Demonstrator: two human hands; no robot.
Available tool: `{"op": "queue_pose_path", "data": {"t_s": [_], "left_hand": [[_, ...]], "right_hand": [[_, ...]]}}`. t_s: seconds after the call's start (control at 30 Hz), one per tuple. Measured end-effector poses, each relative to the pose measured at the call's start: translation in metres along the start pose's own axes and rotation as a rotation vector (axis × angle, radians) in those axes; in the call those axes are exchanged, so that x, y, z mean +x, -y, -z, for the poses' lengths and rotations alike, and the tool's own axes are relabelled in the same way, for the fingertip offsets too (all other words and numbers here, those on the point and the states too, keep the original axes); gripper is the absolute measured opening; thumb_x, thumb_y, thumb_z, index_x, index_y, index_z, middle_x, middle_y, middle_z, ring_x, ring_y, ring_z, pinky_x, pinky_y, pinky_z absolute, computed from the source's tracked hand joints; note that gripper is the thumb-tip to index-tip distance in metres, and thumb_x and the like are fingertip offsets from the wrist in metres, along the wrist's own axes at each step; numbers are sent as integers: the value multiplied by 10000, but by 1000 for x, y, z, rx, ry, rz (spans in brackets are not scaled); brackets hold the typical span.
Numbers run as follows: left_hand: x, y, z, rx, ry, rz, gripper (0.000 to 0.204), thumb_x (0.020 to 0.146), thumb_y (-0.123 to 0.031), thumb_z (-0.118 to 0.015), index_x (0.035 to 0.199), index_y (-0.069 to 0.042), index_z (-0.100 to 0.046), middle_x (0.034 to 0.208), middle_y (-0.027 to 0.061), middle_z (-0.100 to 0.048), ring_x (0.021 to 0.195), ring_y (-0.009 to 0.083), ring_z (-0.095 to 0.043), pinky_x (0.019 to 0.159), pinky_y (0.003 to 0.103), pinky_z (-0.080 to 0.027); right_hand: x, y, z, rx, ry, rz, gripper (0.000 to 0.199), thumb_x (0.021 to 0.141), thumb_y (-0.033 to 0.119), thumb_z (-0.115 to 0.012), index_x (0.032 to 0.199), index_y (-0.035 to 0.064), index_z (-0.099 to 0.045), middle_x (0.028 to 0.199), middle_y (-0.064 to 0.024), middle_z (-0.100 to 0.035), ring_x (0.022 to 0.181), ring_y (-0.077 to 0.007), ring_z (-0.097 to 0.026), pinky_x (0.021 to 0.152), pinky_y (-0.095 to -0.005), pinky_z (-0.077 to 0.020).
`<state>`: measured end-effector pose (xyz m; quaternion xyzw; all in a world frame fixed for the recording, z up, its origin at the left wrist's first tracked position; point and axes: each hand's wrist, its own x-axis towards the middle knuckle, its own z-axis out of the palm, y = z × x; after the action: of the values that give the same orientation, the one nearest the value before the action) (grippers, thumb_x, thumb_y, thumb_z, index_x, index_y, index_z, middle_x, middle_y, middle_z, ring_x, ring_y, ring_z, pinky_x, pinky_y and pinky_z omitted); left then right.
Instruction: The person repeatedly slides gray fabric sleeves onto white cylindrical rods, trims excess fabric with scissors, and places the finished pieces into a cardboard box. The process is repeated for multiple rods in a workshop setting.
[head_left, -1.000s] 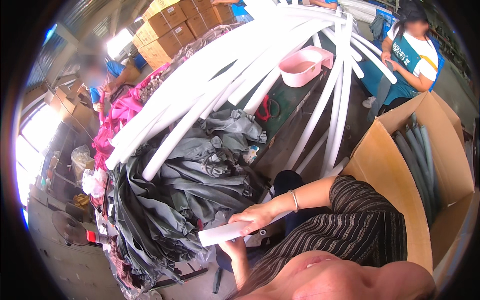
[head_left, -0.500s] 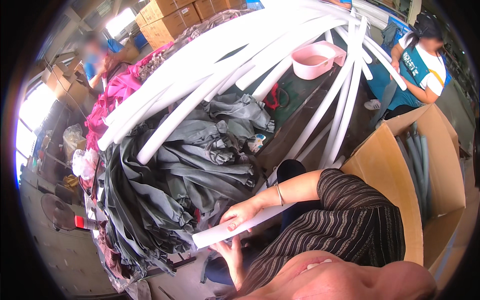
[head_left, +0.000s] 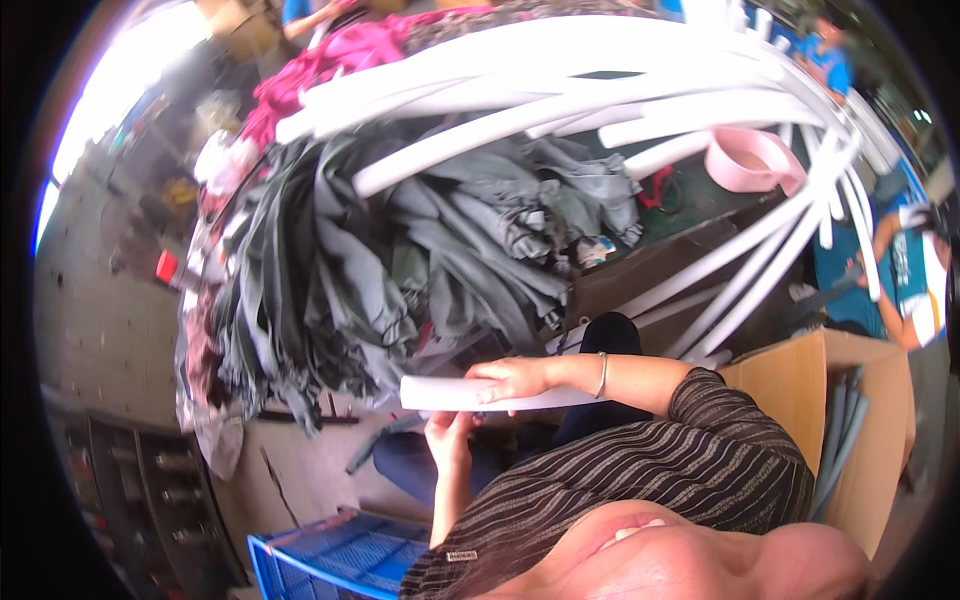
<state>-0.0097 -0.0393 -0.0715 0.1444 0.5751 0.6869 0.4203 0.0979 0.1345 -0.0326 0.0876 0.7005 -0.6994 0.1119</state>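
Observation:
A short white foam tube (head_left: 440,393) lies crosswise in front of me, held by both hands. My right hand (head_left: 520,378), with a thin bracelet at the wrist, lies over the top of the tube with fingers spread along it. My left hand (head_left: 450,432) grips the tube from below, its forearm rising from the lower edge. Just beyond the hands a big heap of grey fabric covers (head_left: 400,250) is piled up. Long white foam tubes (head_left: 600,90) lie across the top of the heap.
An open cardboard box (head_left: 790,390) at my right holds grey tubes (head_left: 840,440). A blue plastic crate (head_left: 330,560) sits low at the left. Pink fabric (head_left: 340,50) and a pink ring-shaped basin (head_left: 750,160) lie farther off. Another person in blue (head_left: 900,270) works at the far right.
The view has swung left and down, so the grey heap now fills the middle. Both hands keep hold of the white tube, which sits more level than before.

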Motion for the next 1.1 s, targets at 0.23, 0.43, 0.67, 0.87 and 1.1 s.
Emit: {"op": "queue_pose_path", "data": {"t_s": [0.23, 0.43, 0.67, 0.87, 1.1], "left_hand": [[6, 18, 10, -90, -69, -102, 127, 838, -32, -645, 958, -1, -616, 809, 56, -648, 640, 110, -592, 593, 234, -495], [14, 32, 34, -70, -205, -202, 180, 844, -71, -655, 1011, -26, -604, 861, 55, -655, 666, 107, -604, 594, 214, -507], [17, 47, 39, -83, -279, -150, 166, 849, -52, -619, 1010, -17, -594, 857, 61, -633, 682, 126, -581, 598, 253, -490], [11, 37, 16, -259, -330, -49, 80, 861, -23, -563, 936, -20, -590, 825, 51, -621, 681, 112, -578, 632, 256, -514], [38, 43, 12, -343, -261, -114, 49, 845, 8, -563, 890, -11, -571, 738, 55, -605, 605, 107, -573, 568, 225, -503]], "right_hand": [[28, 1, -3, -86, 77, -34, 816, 838, 690, -442, 1259, -8, -431, 976, -127, -599, 734, -184, -612, 600, -294, -532], [37, 33, -5, -324, 152, -167, 665, 885, 568, -487, 1300, 50, -455, 1003, -120, -607, 714, -175, -623, 573, -291, -527], [43, 6, 2, -182, 192, 0, 418, 903, 358, -542, 1174, 40, -531, 975, -105, -599, 738, -159, -618, 598, -305, -528], [23, -2, -9, -680, -184, 6, 438, 864, 470, -518, 1169, 159, -569, 1018, -130, -659, 895, -319, -648, 764, -418, -504], [6, 14, 6, -823, -300, -30, 430, 833, 420, -589, 1156, 137, -572, 971, -121, -668, 904, -322, -640, 780, -401, -498]]}}
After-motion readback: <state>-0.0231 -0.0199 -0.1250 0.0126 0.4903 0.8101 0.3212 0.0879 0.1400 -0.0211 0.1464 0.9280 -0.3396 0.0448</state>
